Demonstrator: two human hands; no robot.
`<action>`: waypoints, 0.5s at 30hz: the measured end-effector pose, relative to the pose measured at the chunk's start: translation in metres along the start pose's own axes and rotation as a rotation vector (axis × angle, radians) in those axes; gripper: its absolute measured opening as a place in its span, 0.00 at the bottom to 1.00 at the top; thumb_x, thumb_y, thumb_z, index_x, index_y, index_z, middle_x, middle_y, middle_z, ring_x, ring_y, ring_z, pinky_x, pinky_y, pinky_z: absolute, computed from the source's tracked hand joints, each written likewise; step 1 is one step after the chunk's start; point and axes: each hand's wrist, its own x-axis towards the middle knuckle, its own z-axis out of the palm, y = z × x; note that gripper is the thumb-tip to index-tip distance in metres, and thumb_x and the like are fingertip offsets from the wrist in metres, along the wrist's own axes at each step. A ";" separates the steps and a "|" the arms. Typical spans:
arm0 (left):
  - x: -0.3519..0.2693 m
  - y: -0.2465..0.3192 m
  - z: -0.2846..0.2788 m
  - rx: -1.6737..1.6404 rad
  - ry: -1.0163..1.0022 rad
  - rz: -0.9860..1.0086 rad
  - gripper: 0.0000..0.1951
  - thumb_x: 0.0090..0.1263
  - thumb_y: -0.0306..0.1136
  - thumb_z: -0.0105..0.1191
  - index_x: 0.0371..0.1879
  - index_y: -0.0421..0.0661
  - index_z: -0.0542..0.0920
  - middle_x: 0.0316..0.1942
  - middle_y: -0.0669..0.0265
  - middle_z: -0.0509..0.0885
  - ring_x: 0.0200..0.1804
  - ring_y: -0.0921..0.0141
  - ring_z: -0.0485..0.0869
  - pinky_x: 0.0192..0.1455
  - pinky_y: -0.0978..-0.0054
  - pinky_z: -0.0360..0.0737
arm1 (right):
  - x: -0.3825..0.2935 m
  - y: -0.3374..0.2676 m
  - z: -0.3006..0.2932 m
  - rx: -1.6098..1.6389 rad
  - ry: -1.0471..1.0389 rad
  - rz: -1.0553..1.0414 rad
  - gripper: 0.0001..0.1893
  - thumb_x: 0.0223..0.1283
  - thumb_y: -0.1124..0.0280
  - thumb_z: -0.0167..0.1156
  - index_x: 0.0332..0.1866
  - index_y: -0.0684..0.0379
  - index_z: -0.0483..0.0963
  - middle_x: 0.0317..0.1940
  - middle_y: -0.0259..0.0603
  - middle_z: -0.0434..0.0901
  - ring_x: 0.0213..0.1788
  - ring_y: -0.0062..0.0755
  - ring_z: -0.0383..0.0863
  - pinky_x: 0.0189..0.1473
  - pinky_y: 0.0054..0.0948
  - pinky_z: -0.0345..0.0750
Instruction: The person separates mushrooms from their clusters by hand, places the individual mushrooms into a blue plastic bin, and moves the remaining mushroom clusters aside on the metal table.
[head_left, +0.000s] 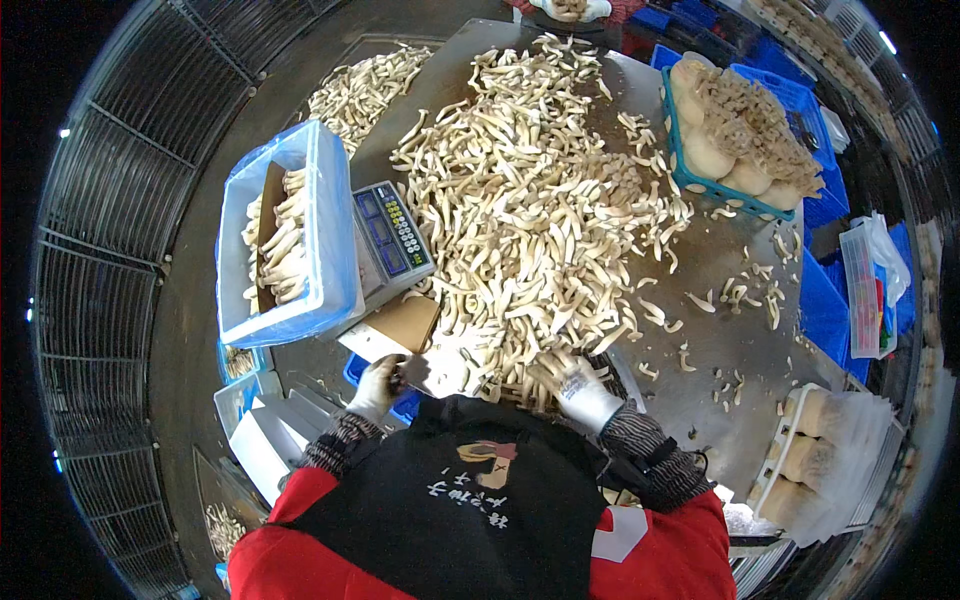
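Observation:
My left hand (382, 386), in a white glove with soiled dark fingers, is at the left edge of a shiny metal plate (448, 373). Its fingertips are dark and blurred, so whether they grip that edge is unclear. My right hand (576, 384), also gloved, lies palm down on the near end of a large mushroom heap (525, 225). Its fingers reach over several pale, long-stemmed mushrooms; what is under the palm is hidden. Left of the heap stands a digital scale (394, 229). Beside it, a blue-lined white bin (334, 225) contains mushrooms and a cardboard divider (271, 225).
A teal crate (679, 169) of mushroom clusters stands far right, near blue crates (821, 296). Packed blocks in a white rack (784, 450) stand near right. Loose mushrooms (735, 292) dot the metal table (739, 375). Another person's gloved hands (574, 9) show at the far end.

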 end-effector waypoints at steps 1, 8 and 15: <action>-0.002 -0.003 -0.016 0.150 0.239 0.066 0.20 0.71 0.41 0.57 0.56 0.40 0.77 0.33 0.65 0.83 0.33 0.74 0.81 0.37 0.77 0.78 | 0.009 0.010 0.019 -0.014 0.040 0.024 0.26 0.65 0.69 0.53 0.68 0.55 0.63 0.68 0.49 0.66 0.71 0.52 0.63 0.66 0.46 0.71; -0.006 0.026 0.060 0.785 -0.021 0.190 0.30 0.65 0.38 0.62 0.64 0.38 0.70 0.60 0.52 0.77 0.59 0.64 0.77 0.58 0.69 0.78 | 0.023 0.015 0.023 1.145 0.630 0.342 0.22 0.56 0.82 0.64 0.56 0.63 0.68 0.48 0.39 0.77 0.47 0.32 0.80 0.49 0.28 0.79; 0.044 0.009 0.230 0.632 -0.816 0.820 0.38 0.62 0.25 0.61 0.71 0.45 0.56 0.62 0.63 0.71 0.61 0.67 0.74 0.64 0.69 0.74 | 0.063 -0.030 -0.030 2.049 1.089 0.278 0.21 0.66 0.70 0.58 0.63 0.62 0.65 0.52 0.44 0.74 0.56 0.39 0.76 0.57 0.37 0.76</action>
